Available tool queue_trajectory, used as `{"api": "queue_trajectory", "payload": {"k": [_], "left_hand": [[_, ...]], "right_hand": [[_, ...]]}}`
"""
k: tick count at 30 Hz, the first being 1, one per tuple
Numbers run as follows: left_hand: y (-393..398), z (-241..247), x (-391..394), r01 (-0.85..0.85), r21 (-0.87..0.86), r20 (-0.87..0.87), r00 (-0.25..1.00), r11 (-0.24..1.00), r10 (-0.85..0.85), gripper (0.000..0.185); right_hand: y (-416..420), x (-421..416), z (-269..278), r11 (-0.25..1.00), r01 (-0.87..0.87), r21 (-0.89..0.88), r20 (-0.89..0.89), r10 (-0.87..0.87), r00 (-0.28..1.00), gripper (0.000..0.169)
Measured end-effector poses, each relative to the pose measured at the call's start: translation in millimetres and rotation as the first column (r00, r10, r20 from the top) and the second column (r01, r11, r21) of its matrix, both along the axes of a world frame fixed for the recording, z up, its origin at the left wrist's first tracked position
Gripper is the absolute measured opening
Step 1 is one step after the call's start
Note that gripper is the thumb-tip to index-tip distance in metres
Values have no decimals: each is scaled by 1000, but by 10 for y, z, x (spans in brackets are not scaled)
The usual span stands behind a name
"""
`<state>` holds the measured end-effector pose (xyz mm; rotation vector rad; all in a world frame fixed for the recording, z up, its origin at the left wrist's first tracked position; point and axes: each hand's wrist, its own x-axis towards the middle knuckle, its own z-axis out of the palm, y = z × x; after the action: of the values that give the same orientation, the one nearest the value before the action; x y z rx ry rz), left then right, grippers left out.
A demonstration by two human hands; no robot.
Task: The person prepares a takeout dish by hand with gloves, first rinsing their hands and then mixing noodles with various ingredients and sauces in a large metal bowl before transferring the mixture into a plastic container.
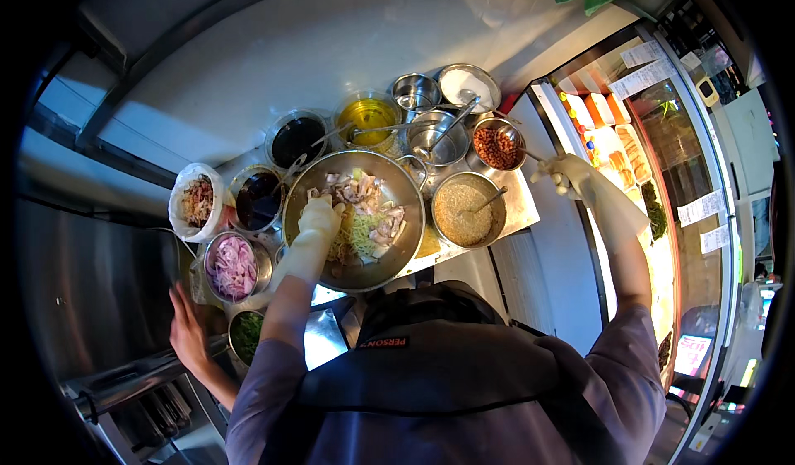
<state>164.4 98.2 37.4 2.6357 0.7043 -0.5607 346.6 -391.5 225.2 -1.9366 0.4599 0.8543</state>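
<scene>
My left hand, in a pale glove, reaches into a large steel bowl against pieces of pale meat and shredded pale-green food. Its fingertips are partly hidden, so its grip is unclear. My right hand, gloved too, is shut on the handle of a metal spoon, whose head lies in a steel bowl of peanuts. Close to the large bowl is a steel bowl of pale, grainy seasoning with a spoon in it.
Containers of dark liquid, dark sauce, yellow oil, white powder, sliced red onion and green herbs surround the large bowl. A co-worker's bare hand is at left. A lit glass display case stands right.
</scene>
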Motion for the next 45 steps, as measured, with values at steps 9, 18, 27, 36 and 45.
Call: {"api": "queue_trajectory", "payload": {"k": [9,18,27,36,45], "left_hand": [[496,-705,-129,68,-60,39,997,996,-66,51],[389,-651,-283,-444,-700,50,751,559,658,21],[-165,-42,-339,-310,-946,-62,469,98,881,24],[-689,296,-328,-444,-821,23,602,359,798,37],[-800,830,-400,-451,-561,-34,850,694,525,51]], "right_hand": [[1356,-1030,115,797,-572,-195,54,591,805,28],[1415,-1006,-298,825,-291,484,-204,430,879,35],[126,-79,-394,898,-285,-334,163,353,921,34],[1840,-777,250,588,-659,-469,435,803,408,65],[2932,-1082,-926,554,-822,132,458,702,546,46]]}}
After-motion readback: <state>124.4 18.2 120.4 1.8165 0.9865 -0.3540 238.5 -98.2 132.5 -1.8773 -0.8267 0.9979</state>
